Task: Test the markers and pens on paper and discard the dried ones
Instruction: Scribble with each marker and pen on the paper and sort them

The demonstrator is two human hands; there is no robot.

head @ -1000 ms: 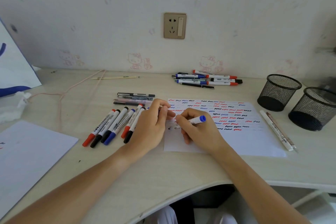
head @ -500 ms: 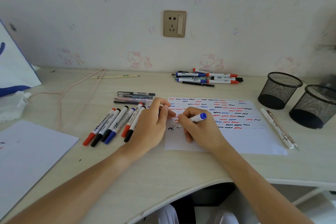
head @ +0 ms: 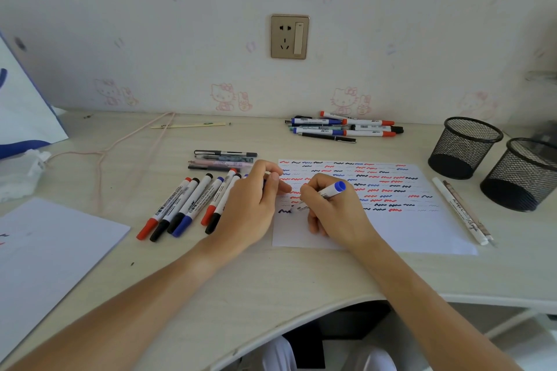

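My right hand [head: 333,211] grips a white marker with a blue end [head: 330,190], its tip down on the test paper [head: 407,229] beside a fresh dark squiggle [head: 284,211]. The paper carries rows of red, blue and black squiggles. My left hand [head: 251,205] rests at the paper's left edge, fingers curled around what looks like a dark cap, mostly hidden. Several whiteboard markers [head: 187,208] with red, black and blue caps lie left of that hand. A few pens [head: 224,159] lie behind them.
Another pile of markers and pens [head: 343,128] lies near the wall. Two black mesh cups [head: 464,147] [head: 524,173] stand at right, two white pens [head: 461,211] beside the paper. A second sheet [head: 45,253] lies at left, a cord [head: 102,153] and bag [head: 21,108] behind it.
The marker in my right hand has drawn a dark squiggle at the paper's left side, moving slightly rightward. My left hand has stayed put.
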